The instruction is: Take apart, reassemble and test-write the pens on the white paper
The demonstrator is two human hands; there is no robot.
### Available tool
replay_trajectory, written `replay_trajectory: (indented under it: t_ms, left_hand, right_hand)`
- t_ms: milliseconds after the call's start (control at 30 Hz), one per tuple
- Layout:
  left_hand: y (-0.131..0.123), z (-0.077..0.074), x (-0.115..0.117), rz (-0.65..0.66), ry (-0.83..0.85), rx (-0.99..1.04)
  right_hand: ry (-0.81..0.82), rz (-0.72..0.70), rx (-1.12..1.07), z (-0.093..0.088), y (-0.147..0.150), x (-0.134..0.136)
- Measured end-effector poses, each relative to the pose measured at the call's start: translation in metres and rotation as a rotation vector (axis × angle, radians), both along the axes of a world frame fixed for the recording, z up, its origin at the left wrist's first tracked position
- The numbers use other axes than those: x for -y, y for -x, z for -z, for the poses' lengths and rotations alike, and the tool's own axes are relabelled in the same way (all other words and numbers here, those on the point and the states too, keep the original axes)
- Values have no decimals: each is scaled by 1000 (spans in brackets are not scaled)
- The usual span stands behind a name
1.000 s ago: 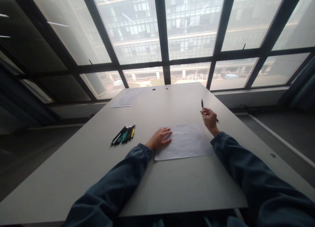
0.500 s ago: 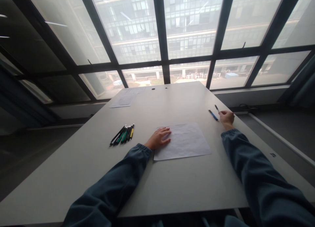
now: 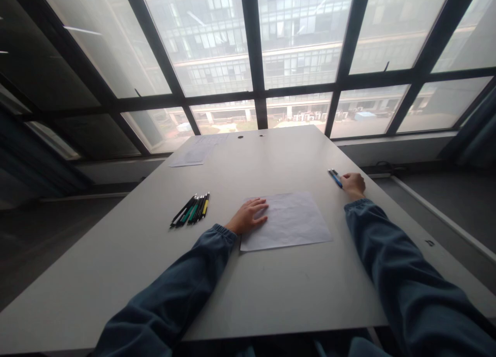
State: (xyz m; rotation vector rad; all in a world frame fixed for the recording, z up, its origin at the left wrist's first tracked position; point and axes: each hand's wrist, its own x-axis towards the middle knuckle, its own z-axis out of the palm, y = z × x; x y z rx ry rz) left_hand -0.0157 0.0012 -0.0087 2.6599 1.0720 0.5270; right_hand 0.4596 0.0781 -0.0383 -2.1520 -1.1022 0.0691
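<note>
Flat on the left part of a white sheet of paper (image 3: pixel 292 220) rests my left hand (image 3: pixel 250 215), its fingers stretched out. At the right side of the table my right hand (image 3: pixel 353 184) is closed around a pen (image 3: pixel 336 172), whose dark tip end shows beyond the fingers. Right beside that one lies a blue pen (image 3: pixel 334 178), close to the fingertips; whether the two touch I cannot tell. To the left of my left hand several pens (image 3: pixel 189 210), black, green and yellow, lie side by side in a bunch.
The white table (image 3: pixel 248 290) stretches away toward tall windows (image 3: pixel 298 42) with dark frames. More sheets of paper (image 3: pixel 196 153) lie at its far left corner. Two small round marks (image 3: pixel 241 137) show near the far edge. The table's right edge runs close past my right hand.
My right hand has moved slightly left, bringing the held pen right up beside the blue pen. My left hand stays spread on the paper.
</note>
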Motion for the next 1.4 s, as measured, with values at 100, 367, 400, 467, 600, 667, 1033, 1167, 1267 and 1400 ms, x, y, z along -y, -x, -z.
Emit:
replay_trajectory:
  t_ms: [100,367,400,467,600,667,1033,1167,1267,1400]
  left_hand:
    - [0,0,0,0,0,-4]
    - [0,1,-1,0,-4,-14]
    - [0,1,-1,1,-5,-13]
    - [0,1,-1,-1,-7,-14]
    - [0,1,-1,-1,-5,-18]
    - [0,1,-1,3,-4,-16]
    - [0,0,0,-1,-10,-7]
    - [-1,-1,-1,-1,-4,-11]
    - [0,1,-3,2,0,-14]
    - [1,4,-5,13,-6,5]
  right_hand:
    - [33,-1,0,-1,0,0]
    - [54,-16,-14,-3,1,0]
    - [58,-20,-12,-3,1,0]
    - [61,-29,-4,-3,1,1]
    - [72,-35,3,-4,1,0]
    - [78,-34,5,-4,1,0]
    - [55,-55,24,-1,-2,-1]
    - [45,-46,-5,0,-8,-1]
    - [12,-72,-55,3,-16,-2]
    - [6,-127,-61,7,-23,-5]
